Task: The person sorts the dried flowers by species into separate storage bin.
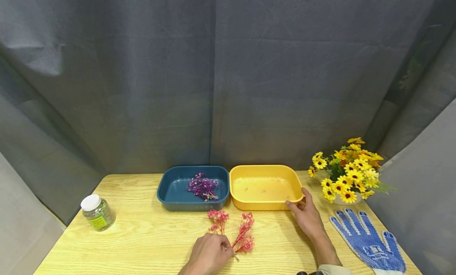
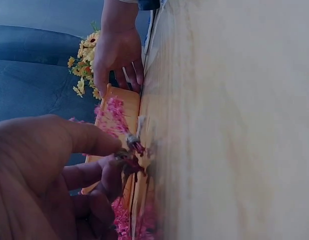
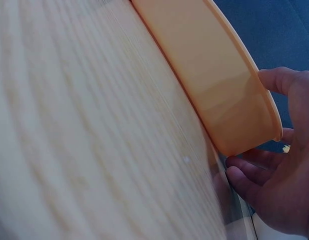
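Low over the wooden table, my left hand (image 1: pixel 209 253) pinches tied stem ends (image 2: pixel 125 156) of pink dried flowers between thumb and fingers. One pink spray (image 1: pixel 218 216) fans out beyond the knuckles, and a second pink spray (image 1: pixel 246 243) lies to the right of the fingertips. My right hand (image 1: pixel 309 219) grips the front right corner of a yellow plastic tray (image 1: pixel 261 206). Its thumb rests on the rim (image 3: pixel 261 75), while the other fingers curl around the end wall, near the base. Only small bits lie inside that tray.
Left of the yellow tray stands a dark blue tray (image 1: pixel 192 207) holding a purple dried bunch (image 1: pixel 204 186). A white-lidded jar (image 1: pixel 98 213) is at the far left. Potted yellow flowers (image 1: pixel 347 178) and a blue glove (image 1: pixel 372 241) sit at the right, before a grey curtain (image 1: pixel 213 81).
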Demonstrator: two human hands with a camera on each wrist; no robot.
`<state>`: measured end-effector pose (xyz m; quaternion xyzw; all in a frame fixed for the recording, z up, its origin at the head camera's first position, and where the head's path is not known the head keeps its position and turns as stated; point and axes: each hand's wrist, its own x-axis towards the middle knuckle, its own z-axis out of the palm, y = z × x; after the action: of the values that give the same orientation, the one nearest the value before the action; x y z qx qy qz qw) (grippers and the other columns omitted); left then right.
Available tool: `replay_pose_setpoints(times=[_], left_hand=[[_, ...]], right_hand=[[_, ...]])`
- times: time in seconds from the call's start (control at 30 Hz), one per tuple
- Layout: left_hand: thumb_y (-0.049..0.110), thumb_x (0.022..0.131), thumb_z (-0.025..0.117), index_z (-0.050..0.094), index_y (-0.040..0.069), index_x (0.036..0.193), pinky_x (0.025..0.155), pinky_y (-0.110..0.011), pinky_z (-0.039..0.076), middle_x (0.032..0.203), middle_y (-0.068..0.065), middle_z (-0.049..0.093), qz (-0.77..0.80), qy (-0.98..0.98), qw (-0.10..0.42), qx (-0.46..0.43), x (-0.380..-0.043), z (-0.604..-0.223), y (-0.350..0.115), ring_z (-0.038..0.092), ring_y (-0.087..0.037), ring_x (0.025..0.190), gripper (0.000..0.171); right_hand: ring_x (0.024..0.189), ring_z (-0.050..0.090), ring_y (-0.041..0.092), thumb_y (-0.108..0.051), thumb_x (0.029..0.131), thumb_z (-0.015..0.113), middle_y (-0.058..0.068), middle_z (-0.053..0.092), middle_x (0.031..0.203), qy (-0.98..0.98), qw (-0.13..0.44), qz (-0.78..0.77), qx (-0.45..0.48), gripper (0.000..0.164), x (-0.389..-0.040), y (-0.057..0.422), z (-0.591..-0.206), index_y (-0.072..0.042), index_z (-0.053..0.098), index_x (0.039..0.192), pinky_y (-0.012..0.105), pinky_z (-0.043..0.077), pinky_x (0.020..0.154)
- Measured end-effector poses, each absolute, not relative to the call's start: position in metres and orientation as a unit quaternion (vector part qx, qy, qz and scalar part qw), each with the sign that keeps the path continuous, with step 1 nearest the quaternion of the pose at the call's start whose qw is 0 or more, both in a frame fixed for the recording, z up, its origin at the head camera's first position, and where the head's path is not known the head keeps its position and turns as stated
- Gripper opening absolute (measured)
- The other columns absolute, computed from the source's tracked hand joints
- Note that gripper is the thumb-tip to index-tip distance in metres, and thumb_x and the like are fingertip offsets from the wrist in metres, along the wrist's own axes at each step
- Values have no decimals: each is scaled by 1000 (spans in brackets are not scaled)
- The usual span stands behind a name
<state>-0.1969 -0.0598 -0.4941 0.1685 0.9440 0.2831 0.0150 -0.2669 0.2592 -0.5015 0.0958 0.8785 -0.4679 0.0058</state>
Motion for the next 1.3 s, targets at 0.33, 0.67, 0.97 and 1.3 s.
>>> replay_pose_setpoints(times=[0.33,0.67,0.97,1.3], left_hand=[[24,78,66,62,27,67,47,-21,33,55,16,51,338,930,22,141,-199,-490,-60,39,-1,46,13],[21,72,69,58,22,68,52,-21,38,59,12,55,393,912,38,107,-200,-485,-58,47,-3,52,13],[19,73,69,60,21,74,51,-23,37,59,10,54,393,908,81,118,-197,-491,-59,45,-5,51,9],[32,79,71,61,23,76,51,-25,40,60,13,57,345,921,120,138,-198,-496,-60,50,-5,51,13]], right_hand=[[136,42,40,-67,90,49,25,35,152,877,8,-472,95,101,-268,258,-500,-18,-9,156,59,34,106],[136,42,39,-70,88,48,25,35,152,876,10,-471,98,104,-268,259,-499,-18,-10,156,60,31,108],[135,43,40,-70,88,47,26,36,151,880,13,-465,97,103,-265,259,-499,-16,-9,156,60,33,106],[136,42,40,-69,89,48,26,33,152,879,14,-466,98,102,-266,259,-499,-17,-11,156,59,35,105]])
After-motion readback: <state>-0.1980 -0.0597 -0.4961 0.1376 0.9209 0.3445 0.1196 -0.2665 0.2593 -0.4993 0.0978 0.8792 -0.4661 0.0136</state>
